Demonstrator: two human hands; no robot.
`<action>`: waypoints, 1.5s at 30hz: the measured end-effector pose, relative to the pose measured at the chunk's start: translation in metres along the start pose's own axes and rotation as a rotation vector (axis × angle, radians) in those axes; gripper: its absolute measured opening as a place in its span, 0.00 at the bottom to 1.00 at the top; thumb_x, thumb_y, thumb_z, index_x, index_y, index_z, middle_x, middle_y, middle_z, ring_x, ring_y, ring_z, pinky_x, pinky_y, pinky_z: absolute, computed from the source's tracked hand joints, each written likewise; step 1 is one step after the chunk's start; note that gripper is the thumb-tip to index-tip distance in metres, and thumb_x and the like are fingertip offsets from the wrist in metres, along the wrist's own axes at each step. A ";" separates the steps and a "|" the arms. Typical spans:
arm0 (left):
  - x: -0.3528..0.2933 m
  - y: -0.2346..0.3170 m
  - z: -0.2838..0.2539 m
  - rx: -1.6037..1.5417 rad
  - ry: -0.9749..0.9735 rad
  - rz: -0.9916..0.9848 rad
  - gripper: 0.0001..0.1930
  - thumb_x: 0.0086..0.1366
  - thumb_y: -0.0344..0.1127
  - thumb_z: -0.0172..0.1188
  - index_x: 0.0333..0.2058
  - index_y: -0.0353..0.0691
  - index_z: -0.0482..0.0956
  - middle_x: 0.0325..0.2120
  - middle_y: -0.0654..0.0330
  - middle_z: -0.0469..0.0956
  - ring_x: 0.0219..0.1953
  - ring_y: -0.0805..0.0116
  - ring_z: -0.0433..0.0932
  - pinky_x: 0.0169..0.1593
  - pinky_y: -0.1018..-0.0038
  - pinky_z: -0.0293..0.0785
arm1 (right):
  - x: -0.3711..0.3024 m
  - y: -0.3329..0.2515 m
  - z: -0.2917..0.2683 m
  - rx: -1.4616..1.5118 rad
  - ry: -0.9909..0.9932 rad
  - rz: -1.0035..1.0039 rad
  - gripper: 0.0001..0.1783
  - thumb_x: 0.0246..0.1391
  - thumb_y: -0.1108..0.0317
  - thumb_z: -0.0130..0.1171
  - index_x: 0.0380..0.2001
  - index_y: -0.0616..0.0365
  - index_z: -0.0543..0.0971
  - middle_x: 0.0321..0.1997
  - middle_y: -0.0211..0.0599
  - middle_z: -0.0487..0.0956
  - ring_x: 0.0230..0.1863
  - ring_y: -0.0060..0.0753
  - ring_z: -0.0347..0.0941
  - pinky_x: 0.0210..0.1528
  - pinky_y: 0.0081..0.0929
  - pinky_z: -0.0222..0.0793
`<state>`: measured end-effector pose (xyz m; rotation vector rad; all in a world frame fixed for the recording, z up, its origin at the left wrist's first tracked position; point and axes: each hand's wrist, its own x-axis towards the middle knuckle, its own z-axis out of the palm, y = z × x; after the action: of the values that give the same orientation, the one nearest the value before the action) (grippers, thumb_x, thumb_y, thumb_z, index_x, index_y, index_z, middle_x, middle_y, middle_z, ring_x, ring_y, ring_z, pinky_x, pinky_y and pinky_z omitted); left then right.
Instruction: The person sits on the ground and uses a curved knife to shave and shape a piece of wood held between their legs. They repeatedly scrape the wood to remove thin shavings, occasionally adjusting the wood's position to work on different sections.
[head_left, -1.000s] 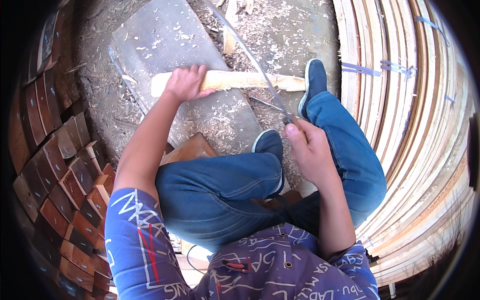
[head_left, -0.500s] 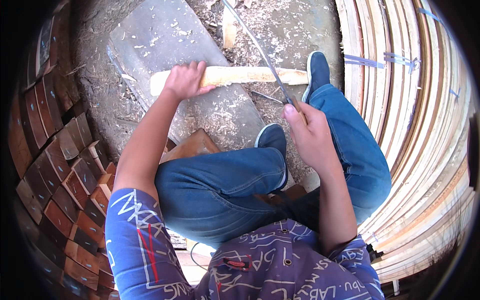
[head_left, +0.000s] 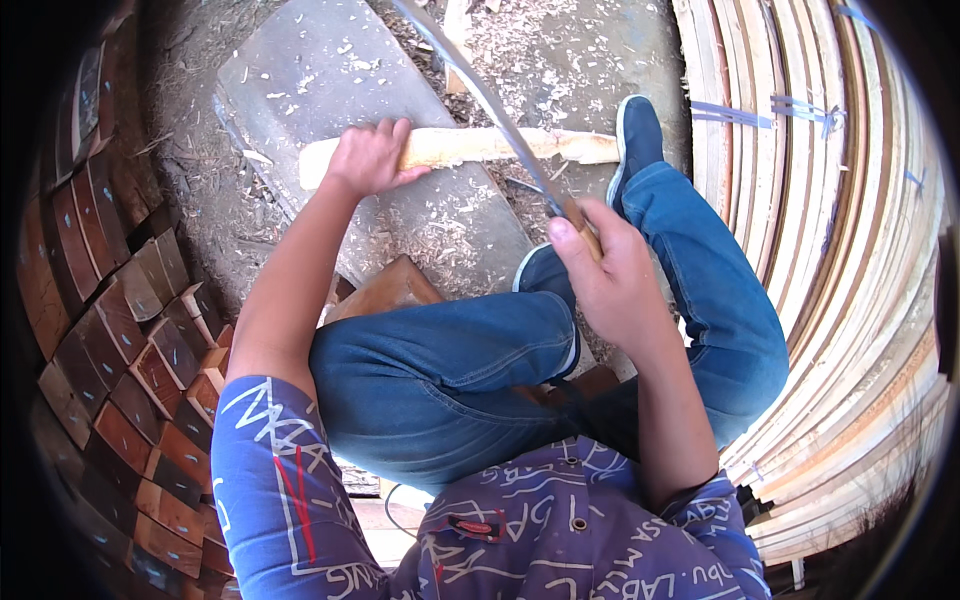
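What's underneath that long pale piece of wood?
Around the pale piece of wood, the grey slab shows on the left and shaving-strewn ground on the right. Whatever lies directly beneath it is covered, so contact there cannot be judged.

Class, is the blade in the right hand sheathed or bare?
Bare: the metal blade extends uncovered from the brown handle held in the right hand.

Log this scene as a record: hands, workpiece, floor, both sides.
Left hand: gripping the pale wood piece toward its left end
Right hand: holding a long-bladed tool by its handle
Workpiece: lying across a grey slab, right end by the right shoe
Floor: scattered with shavings
Left side: stacked brown blocks
Right side: stacked long boards, bluish straps
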<state>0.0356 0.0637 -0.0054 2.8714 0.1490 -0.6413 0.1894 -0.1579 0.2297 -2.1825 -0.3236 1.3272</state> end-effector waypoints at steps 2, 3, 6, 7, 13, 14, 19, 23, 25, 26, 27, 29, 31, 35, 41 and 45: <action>-0.001 -0.002 -0.001 -0.005 0.027 0.009 0.34 0.59 0.72 0.51 0.39 0.40 0.69 0.30 0.54 0.77 0.28 0.56 0.81 0.28 0.64 0.78 | 0.003 -0.008 0.000 0.056 -0.025 -0.080 0.23 0.62 0.53 0.55 0.42 0.66 0.78 0.20 0.47 0.73 0.23 0.40 0.71 0.29 0.37 0.64; -0.002 -0.003 -0.002 -0.015 0.052 0.014 0.35 0.59 0.72 0.51 0.39 0.40 0.69 0.29 0.54 0.77 0.27 0.56 0.81 0.28 0.64 0.78 | 0.006 0.014 0.000 0.001 0.007 -0.124 0.22 0.62 0.52 0.54 0.43 0.64 0.77 0.21 0.46 0.74 0.23 0.41 0.71 0.30 0.38 0.66; 0.008 -0.004 0.002 -0.047 0.139 0.057 0.34 0.60 0.71 0.50 0.38 0.39 0.69 0.27 0.53 0.76 0.26 0.55 0.81 0.26 0.63 0.77 | 0.004 0.145 -0.016 -0.218 0.123 0.269 0.25 0.62 0.52 0.55 0.46 0.68 0.77 0.26 0.49 0.79 0.31 0.46 0.78 0.39 0.42 0.71; 0.007 -0.003 0.003 -0.052 0.130 0.053 0.34 0.60 0.71 0.50 0.38 0.39 0.69 0.27 0.53 0.76 0.26 0.55 0.81 0.26 0.63 0.77 | 0.003 0.147 -0.022 -0.284 0.061 0.460 0.27 0.62 0.52 0.55 0.47 0.70 0.76 0.28 0.50 0.80 0.35 0.48 0.80 0.43 0.44 0.72; -0.001 0.002 0.004 -0.044 0.082 0.044 0.35 0.60 0.72 0.49 0.40 0.39 0.70 0.27 0.52 0.76 0.26 0.53 0.81 0.26 0.62 0.77 | 0.000 0.054 -0.014 -0.074 0.105 0.094 0.22 0.59 0.57 0.60 0.42 0.71 0.78 0.20 0.45 0.76 0.23 0.35 0.74 0.29 0.35 0.68; 0.000 -0.005 0.005 -0.032 0.128 0.048 0.35 0.61 0.72 0.49 0.40 0.39 0.70 0.27 0.52 0.76 0.26 0.53 0.81 0.26 0.62 0.77 | 0.008 0.027 -0.016 -0.015 0.089 0.036 0.22 0.58 0.57 0.61 0.41 0.71 0.78 0.20 0.45 0.76 0.22 0.35 0.73 0.28 0.35 0.68; -0.002 -0.005 0.000 -0.063 0.043 -0.001 0.36 0.59 0.72 0.51 0.41 0.39 0.70 0.28 0.51 0.76 0.27 0.53 0.82 0.28 0.61 0.78 | 0.015 0.051 -0.011 -0.136 0.017 0.066 0.21 0.57 0.60 0.61 0.40 0.72 0.78 0.23 0.49 0.77 0.23 0.38 0.74 0.31 0.37 0.69; 0.006 0.004 -0.002 -0.053 0.073 0.031 0.36 0.59 0.72 0.50 0.41 0.39 0.70 0.27 0.51 0.77 0.26 0.53 0.82 0.26 0.62 0.78 | -0.005 0.175 -0.009 -0.350 0.032 0.521 0.20 0.55 0.62 0.62 0.39 0.72 0.78 0.25 0.54 0.78 0.26 0.41 0.76 0.33 0.39 0.71; 0.005 -0.002 0.000 -0.018 0.053 0.030 0.37 0.59 0.73 0.50 0.42 0.39 0.70 0.27 0.52 0.77 0.25 0.54 0.82 0.25 0.62 0.77 | -0.004 0.105 -0.012 -0.066 -0.054 0.621 0.20 0.54 0.62 0.62 0.39 0.72 0.78 0.27 0.57 0.79 0.28 0.44 0.77 0.35 0.40 0.71; 0.007 0.001 0.001 -0.034 0.061 0.030 0.37 0.59 0.73 0.49 0.42 0.39 0.70 0.28 0.52 0.77 0.25 0.54 0.82 0.25 0.62 0.77 | 0.002 0.102 -0.016 -0.101 0.022 0.281 0.19 0.54 0.62 0.62 0.38 0.72 0.78 0.26 0.56 0.79 0.28 0.43 0.76 0.35 0.39 0.71; 0.007 0.007 0.004 -0.060 0.053 0.036 0.37 0.59 0.73 0.49 0.43 0.39 0.70 0.28 0.52 0.77 0.25 0.54 0.82 0.25 0.62 0.77 | 0.003 0.102 -0.018 -0.130 0.086 -0.043 0.19 0.54 0.62 0.62 0.37 0.72 0.77 0.26 0.55 0.78 0.28 0.42 0.76 0.35 0.38 0.71; 0.001 0.002 0.007 -0.026 0.056 0.015 0.37 0.58 0.74 0.50 0.42 0.39 0.70 0.28 0.53 0.78 0.25 0.54 0.82 0.25 0.62 0.77 | 0.009 0.028 -0.020 -0.098 -0.028 0.027 0.13 0.56 0.65 0.61 0.34 0.68 0.75 0.23 0.39 0.75 0.27 0.27 0.68 0.33 0.31 0.67; -0.003 -0.004 0.007 -0.015 0.056 0.016 0.38 0.57 0.75 0.51 0.42 0.39 0.70 0.28 0.52 0.78 0.26 0.53 0.82 0.26 0.63 0.78 | 0.018 -0.002 -0.020 -0.078 -0.069 0.011 0.14 0.56 0.65 0.61 0.34 0.68 0.75 0.23 0.38 0.75 0.28 0.29 0.69 0.33 0.31 0.67; 0.001 -0.002 -0.006 -0.051 0.044 0.005 0.38 0.56 0.74 0.53 0.41 0.39 0.70 0.27 0.49 0.79 0.27 0.52 0.82 0.27 0.62 0.78 | 0.016 0.071 -0.018 -0.259 0.025 0.003 0.19 0.54 0.62 0.61 0.39 0.72 0.78 0.25 0.52 0.80 0.29 0.47 0.78 0.34 0.39 0.71; 0.006 -0.004 -0.003 -0.037 0.053 0.000 0.38 0.55 0.73 0.55 0.42 0.38 0.69 0.28 0.52 0.78 0.27 0.53 0.82 0.27 0.63 0.78 | -0.001 0.063 -0.022 -0.109 -0.074 0.570 0.22 0.53 0.65 0.61 0.45 0.72 0.75 0.21 0.47 0.75 0.25 0.43 0.76 0.34 0.38 0.71; -0.003 0.006 -0.002 -0.043 -0.027 0.004 0.38 0.55 0.73 0.55 0.43 0.38 0.69 0.31 0.52 0.77 0.30 0.54 0.82 0.29 0.62 0.78 | 0.013 0.020 -0.024 -0.113 -0.033 0.089 0.23 0.53 0.64 0.61 0.48 0.70 0.73 0.25 0.48 0.76 0.30 0.42 0.77 0.39 0.38 0.72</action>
<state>0.0344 0.0579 -0.0010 2.8201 0.1518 -0.6676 0.2151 -0.1765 0.2176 -2.2938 -0.3248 1.4262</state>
